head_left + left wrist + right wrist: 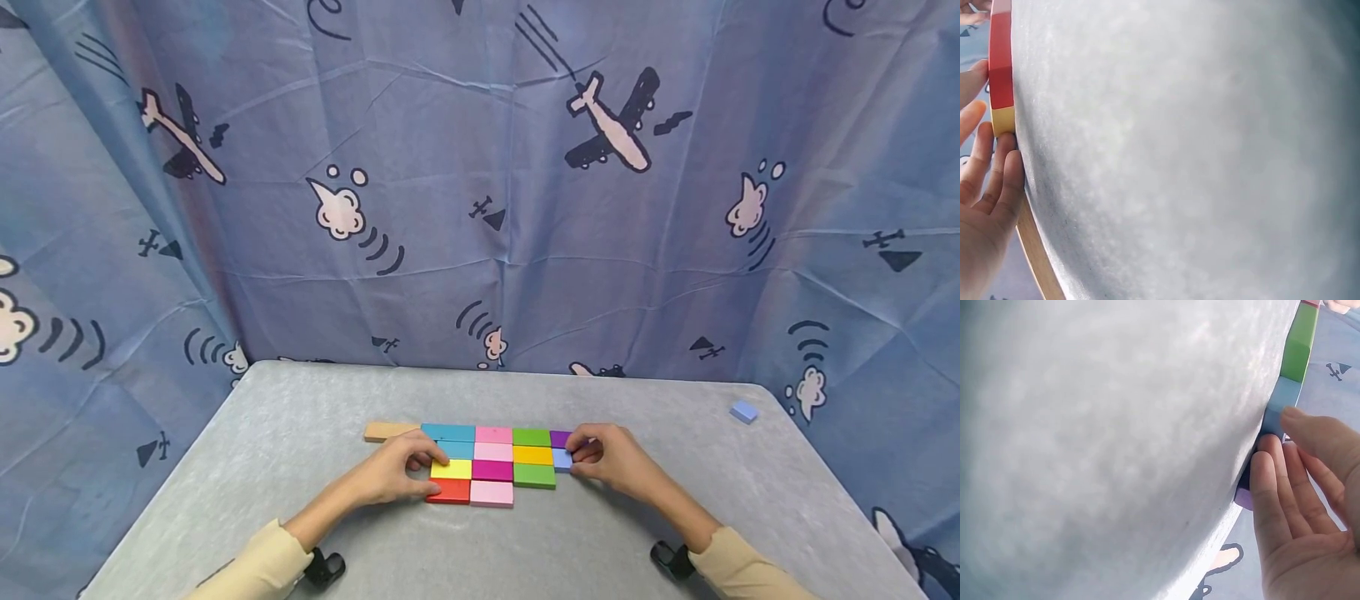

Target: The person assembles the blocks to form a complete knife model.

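Flat coloured blocks lie side by side in rows on the table. At the left end of the rows, my left hand (388, 473) touches the red block (452, 493) with its thumb and the yellow block (453, 471) with a finger. Its other fingers rest against the yellow block's end in the left wrist view. My right hand (613, 460) is at the opposite end. Its thumb touches the light blue block (1277, 403), and its index finger reaches the purple block (558, 438). Between the hands sit teal (448, 432), pink (492, 494), magenta (492, 471), orange (532, 455) and green (534, 477) blocks.
A plain wooden block (385, 430) extends the back row to the left, behind my left hand. One loose blue block (744, 412) lies near the far right corner of the grey table (315, 396). A patterned blue curtain (450, 250) hangs behind the table.
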Available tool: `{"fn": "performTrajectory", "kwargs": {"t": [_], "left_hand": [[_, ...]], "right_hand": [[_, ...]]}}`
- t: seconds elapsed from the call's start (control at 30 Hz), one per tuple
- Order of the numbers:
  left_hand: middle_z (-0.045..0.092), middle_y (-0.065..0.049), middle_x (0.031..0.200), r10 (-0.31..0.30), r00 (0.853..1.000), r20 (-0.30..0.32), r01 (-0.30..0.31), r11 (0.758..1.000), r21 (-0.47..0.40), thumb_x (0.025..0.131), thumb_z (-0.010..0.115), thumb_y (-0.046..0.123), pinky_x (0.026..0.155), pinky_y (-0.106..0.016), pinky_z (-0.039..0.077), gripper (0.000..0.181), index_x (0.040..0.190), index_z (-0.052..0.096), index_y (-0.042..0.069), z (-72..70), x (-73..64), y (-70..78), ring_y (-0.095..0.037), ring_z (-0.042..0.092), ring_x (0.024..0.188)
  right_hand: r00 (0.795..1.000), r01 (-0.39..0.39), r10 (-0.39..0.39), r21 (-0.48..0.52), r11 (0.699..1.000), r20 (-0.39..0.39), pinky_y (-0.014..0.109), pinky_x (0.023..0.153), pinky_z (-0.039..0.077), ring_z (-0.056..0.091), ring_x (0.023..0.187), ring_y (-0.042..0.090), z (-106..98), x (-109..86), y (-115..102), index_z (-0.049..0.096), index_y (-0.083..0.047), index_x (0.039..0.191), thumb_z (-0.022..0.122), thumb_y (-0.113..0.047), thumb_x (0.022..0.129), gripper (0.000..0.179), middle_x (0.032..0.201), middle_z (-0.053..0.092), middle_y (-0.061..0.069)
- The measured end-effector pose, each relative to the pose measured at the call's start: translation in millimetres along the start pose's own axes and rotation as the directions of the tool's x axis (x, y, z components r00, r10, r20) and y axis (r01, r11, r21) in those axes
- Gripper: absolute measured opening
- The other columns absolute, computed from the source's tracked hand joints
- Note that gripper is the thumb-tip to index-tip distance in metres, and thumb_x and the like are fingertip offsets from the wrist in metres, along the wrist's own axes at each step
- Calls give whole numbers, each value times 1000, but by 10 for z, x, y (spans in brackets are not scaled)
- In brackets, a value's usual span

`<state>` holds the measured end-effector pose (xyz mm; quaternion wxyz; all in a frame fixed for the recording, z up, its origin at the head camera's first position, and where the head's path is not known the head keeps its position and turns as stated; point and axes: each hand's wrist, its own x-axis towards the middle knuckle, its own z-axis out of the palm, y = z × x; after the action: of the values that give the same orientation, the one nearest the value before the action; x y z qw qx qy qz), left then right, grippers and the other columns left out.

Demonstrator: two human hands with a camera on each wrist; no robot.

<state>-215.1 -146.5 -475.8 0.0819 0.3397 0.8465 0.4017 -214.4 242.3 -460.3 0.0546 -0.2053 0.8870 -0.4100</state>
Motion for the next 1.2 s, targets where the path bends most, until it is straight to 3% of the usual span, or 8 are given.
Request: {"fn": "performTrajectory", "kwargs": {"t": [0.27, 0.47, 0.63, 0.8, 1.13, 1.2], "left_hand": [[62, 3, 112, 10, 1000, -3, -10, 1000, 0, 85, 86, 15, 86, -32, 54, 31, 114, 74, 11, -2, 13, 9, -17, 62, 102], [62, 3, 112, 13, 1000, 2, -13, 1000, -9, 85, 86, 14, 86, -32, 54, 31, 113, 74, 11, -7, 20, 18, -18, 62, 102], [62, 1, 112, 14, 1000, 8, -14, 1000, -16, 85, 86, 15, 87, -33, 54, 32, 114, 74, 11, -8, 22, 13, -19, 62, 102], [62, 0, 112, 10, 1000, 10, -9, 1000, -23, 85, 86, 16, 87, -33, 54, 32, 114, 74, 11, -6, 20, 14, -20, 63, 102], [62, 3, 110, 5, 1000, 7, -5, 1000, -2, 84, 87, 14, 86, -32, 54, 31, 111, 73, 12, 23, 14, 1, -17, 63, 101], [62, 3, 110, 2, 1000, 8, -2, 1000, -5, 84, 87, 13, 86, -32, 54, 31, 111, 73, 12, 21, 12, 9, -18, 64, 101]], "right_hand": [[1000, -10, 10, 13, 1000, -6, 31, 75, 58, 66, 81, 21, -12, -11, -2, 71, -5, 96, 84, 6, 79, 24, 97, 67, 7], [999, 41, -40, 60, 997, -23, 30, 75, 58, 69, 86, 24, -123, -81, 81, 71, -1, 101, 83, 4, 82, 23, 100, 68, 11], [994, 80, -74, 75, 994, -83, 31, 75, 58, 71, 89, 28, -322, -216, 200, 69, 4, 106, 81, 1, 85, 24, 102, 69, 16], [986, 66, -49, 103, 993, -156, 31, 74, 58, 71, 92, 30, -548, -407, 367, 66, 9, 110, 78, 3, 88, 26, 108, 67, 24], [945, 12, -9, 6, 1000, -326, 23, 71, 56, 70, 89, 7, -1058, -785, 754, 66, 11, 116, 78, -3, 90, 31, 108, 68, 25], [935, -30, 27, -4, 1000, -353, 22, 70, 56, 69, 89, 4, -1170, -848, 820, 66, 11, 118, 78, -6, 91, 34, 109, 69, 22]]}}
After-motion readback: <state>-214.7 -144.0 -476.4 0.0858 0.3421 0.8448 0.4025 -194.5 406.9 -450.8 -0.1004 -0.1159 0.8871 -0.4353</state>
